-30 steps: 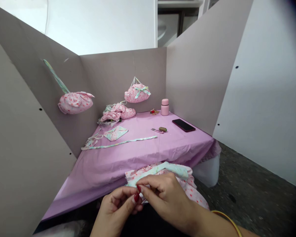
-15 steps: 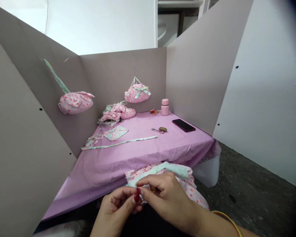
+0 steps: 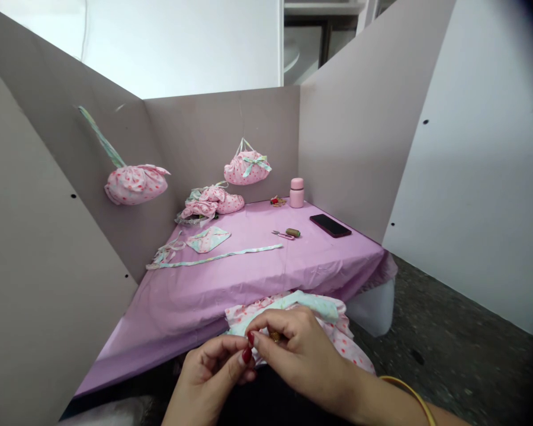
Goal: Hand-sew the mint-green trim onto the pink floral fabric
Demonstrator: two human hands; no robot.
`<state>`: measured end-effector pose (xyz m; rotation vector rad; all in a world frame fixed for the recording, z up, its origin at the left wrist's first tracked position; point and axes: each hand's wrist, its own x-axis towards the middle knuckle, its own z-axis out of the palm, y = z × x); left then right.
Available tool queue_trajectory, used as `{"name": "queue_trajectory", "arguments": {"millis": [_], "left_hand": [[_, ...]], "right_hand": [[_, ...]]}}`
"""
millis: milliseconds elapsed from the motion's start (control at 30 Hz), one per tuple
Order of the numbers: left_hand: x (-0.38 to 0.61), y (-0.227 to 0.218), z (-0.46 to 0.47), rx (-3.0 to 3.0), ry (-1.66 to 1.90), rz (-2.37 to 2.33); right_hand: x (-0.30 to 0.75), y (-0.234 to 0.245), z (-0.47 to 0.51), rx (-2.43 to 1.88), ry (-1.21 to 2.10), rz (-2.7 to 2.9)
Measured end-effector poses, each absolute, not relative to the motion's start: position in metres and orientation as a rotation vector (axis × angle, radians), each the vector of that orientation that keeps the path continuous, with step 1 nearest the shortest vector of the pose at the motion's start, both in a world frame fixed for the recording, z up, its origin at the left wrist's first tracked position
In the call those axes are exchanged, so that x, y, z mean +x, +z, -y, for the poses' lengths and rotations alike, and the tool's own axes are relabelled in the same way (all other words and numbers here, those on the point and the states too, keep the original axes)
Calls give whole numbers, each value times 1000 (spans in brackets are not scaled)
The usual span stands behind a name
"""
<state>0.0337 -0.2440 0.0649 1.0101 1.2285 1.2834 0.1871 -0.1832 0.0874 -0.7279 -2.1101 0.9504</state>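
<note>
Item 1: left hand [image 3: 213, 370], short of the tabletop [image 3: 249, 278]'s near edge; thumb and forefinger drawn to a pinch, other fingers curled.
Item 2: right hand [image 3: 302, 355], likewise pinched, its fingertips meeting those of the left. What, if anything, either holds is too small and too covered to tell.
Item 3: pink spotted cloth [image 3: 353, 349] with mint band [image 3: 320, 305], bunched just beyond the hands at the near edge, partly behind the right hand; support hidden.
Item 4: spool [image 3: 293, 233] and small snips [image 3: 286, 236], side by side, right of the tabletop's middle.
Item 5: mint strip [image 3: 231, 255], running from the left edge past the middle; folded patterned piece [image 3: 208, 239] beyond it.
Item 6: phone [image 3: 331, 225], by the right edge; pink bottle [image 3: 296, 194], far right corner.
Risks, as judged: anything fine in the pinch could slip through a slack grip and be lost among the cloth's folds. The crowded fingertips could block the view and cause a fumble. The bunched cloth, if poorly supported, could slide to the floor [image 3: 430, 331]. A tug on the tabletop's loose covering could set the round spool rolling.
</note>
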Motion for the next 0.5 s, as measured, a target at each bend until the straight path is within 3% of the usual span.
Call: {"name": "queue_trajectory", "arguments": {"millis": [500], "left_hand": [[35,64,244,1164,1252,-1261]], "right_hand": [[180,80,183,-747,1115,1975]]}}
